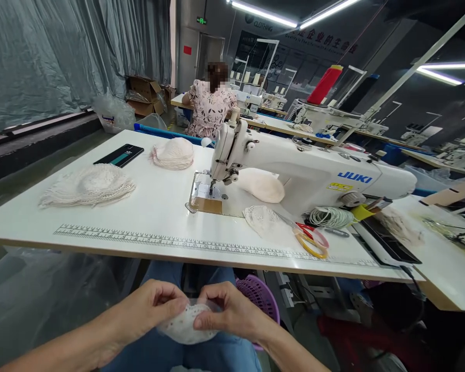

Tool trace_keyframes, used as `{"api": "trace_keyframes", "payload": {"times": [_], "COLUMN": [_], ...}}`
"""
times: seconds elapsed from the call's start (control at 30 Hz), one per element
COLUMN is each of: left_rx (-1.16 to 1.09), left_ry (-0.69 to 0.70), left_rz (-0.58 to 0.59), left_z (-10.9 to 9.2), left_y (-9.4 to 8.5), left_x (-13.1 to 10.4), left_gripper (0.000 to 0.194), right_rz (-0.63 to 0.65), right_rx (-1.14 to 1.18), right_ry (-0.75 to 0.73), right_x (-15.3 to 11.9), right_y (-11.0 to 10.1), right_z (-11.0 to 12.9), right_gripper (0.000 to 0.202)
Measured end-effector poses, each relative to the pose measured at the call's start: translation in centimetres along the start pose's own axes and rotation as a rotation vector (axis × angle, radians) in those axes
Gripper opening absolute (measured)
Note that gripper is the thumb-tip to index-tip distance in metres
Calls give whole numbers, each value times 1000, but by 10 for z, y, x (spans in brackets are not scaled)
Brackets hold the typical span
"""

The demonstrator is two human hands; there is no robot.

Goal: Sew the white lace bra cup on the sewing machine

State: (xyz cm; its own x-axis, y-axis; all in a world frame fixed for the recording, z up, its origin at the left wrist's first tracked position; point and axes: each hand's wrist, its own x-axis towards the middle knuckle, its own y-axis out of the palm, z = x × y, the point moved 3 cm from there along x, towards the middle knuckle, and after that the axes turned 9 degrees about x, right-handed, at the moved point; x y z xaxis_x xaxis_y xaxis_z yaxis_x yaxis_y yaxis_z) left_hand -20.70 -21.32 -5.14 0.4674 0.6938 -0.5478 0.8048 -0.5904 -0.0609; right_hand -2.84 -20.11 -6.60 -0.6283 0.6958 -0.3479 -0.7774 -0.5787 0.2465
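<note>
White lace, pierced with small holes and gathered into a rounded piece (188, 329), is held between the two hands in front of and below the JUKI sewing machine (313, 163), over denim-covered legs (232, 355). The left hand (157, 310) pinches the upper edge of the piece between thumb and bent fingers; the right hand (232, 312) grips the opposite side, its thumb laid across the near face. A sheer, pale layer shows at the rim of the lace; whether it is a separate part I cannot tell.

The sewing machine stands on a white bench (158, 206). Left of the machine lie a broad stack of cream lace pieces (89, 186), a smaller stack of pale pieces (173, 154) and, between them, a dark phone-like device (120, 155). Under the machine's arm rests a smooth cream cup (264, 187). Just in front of the machine are a single flat lace piece (260, 221), scissors (313, 245) with red and yellow showing at the handles, and a coil of pale cord (329, 217). A ruler scale (178, 243) runs along the bench's near edge, in front of the machine. Below the machine, a purple basket (258, 297) sits beyond the right hand. Behind the machine, to its left, a person in a floral top (209, 106) sits with their back turned.
</note>
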Motion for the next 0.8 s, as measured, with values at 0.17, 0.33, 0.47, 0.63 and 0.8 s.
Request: {"api": "trace_keyframes", "payload": {"times": [0.17, 0.33, 0.47, 0.63, 0.8], "left_rx": [-44, -50, -27, -34, 56], "left_ry": [-9, 87, 81, 62, 65], "left_rz": [108, 120, 85, 107, 67], "left_z": [10, 21, 25, 22, 18], "left_y": [3, 5, 3, 2, 1], "left_x": [5, 10, 12, 13, 11], "left_gripper": [44, 49, 51, 49, 45], "right_rz": [11, 107, 168, 167, 52], "right_rx": [88, 64, 44, 18, -44], "right_ry": [59, -51, -119, -128, -143], "right_x": [-4, -6, -8, -11, -9], "right_y": [-3, -9, -17, -14, -2], "right_z": [-1, -5, -9, -10, -13], "right_gripper": [50, 46, 48, 51, 50]}}
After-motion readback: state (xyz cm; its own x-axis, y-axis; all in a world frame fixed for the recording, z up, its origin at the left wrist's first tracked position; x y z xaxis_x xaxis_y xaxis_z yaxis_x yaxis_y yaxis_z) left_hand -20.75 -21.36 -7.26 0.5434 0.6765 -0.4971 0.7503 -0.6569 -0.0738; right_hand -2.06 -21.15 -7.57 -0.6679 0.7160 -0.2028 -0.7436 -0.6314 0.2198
